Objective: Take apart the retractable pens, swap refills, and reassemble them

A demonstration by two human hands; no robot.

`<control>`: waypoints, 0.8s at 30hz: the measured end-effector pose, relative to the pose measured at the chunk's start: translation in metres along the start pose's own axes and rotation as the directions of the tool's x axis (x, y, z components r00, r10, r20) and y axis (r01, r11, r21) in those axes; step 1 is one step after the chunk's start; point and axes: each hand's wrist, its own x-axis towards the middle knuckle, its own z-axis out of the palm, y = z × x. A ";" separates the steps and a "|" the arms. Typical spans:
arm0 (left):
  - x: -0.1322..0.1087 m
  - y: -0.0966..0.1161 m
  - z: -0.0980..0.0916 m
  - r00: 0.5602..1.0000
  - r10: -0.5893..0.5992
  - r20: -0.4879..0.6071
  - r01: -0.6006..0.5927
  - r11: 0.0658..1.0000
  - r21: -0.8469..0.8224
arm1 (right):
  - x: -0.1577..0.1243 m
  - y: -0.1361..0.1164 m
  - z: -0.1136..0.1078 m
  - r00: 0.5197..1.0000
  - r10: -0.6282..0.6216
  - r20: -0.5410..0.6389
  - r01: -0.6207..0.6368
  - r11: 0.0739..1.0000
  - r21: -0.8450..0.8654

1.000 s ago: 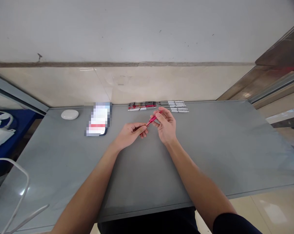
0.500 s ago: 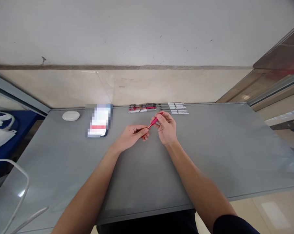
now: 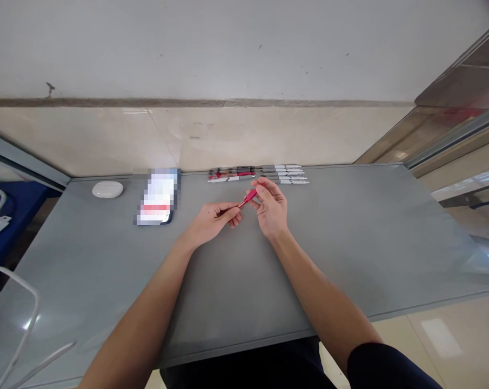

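A pink-red pen (image 3: 250, 195) is held between both hands above the grey table, slanting up to the right. My left hand (image 3: 218, 219) is closed on its lower left end, thumb on top. My right hand (image 3: 272, 210) pinches the thicker pink part at the upper right; the very tip is partly covered by the fingers. Just beyond the hands lie two groups of pens: dark, red and white pens (image 3: 230, 174) on the left, and several grey-and-white pens (image 3: 287, 174) on the right, side by side along the wall.
A phone (image 3: 158, 197) with a blurred screen lies left of the pens, and a white rounded case (image 3: 107, 189) lies farther left. White cables (image 3: 35, 308) hang over the front left. The grey table (image 3: 369, 232) meets a tiled wall (image 3: 268, 135) at its back edge.
The whole view has shifted slightly, so things appear a little farther left and higher. Both hands keep their grip on the pink-red pen, with little other visible change.
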 end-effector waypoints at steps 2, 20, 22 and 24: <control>0.000 0.000 0.000 1.000 0.002 0.008 -0.002 1.000 -0.003 | 0.000 0.000 0.000 1.000 -0.012 0.007 0.011 1.000 0.011; 0.000 -0.007 0.007 0.992 0.061 -0.111 -0.061 0.998 0.007 | -0.004 -0.004 -0.003 0.999 -0.026 0.035 0.026 1.000 -0.002; -0.001 -0.007 0.008 0.993 0.067 -0.097 -0.069 0.998 -0.016 | -0.004 -0.005 -0.004 0.998 -0.033 0.050 0.032 0.999 0.007; -0.001 -0.006 0.008 0.994 0.071 -0.081 -0.074 0.997 -0.036 | -0.004 -0.005 -0.004 0.998 -0.039 0.046 0.039 0.999 0.006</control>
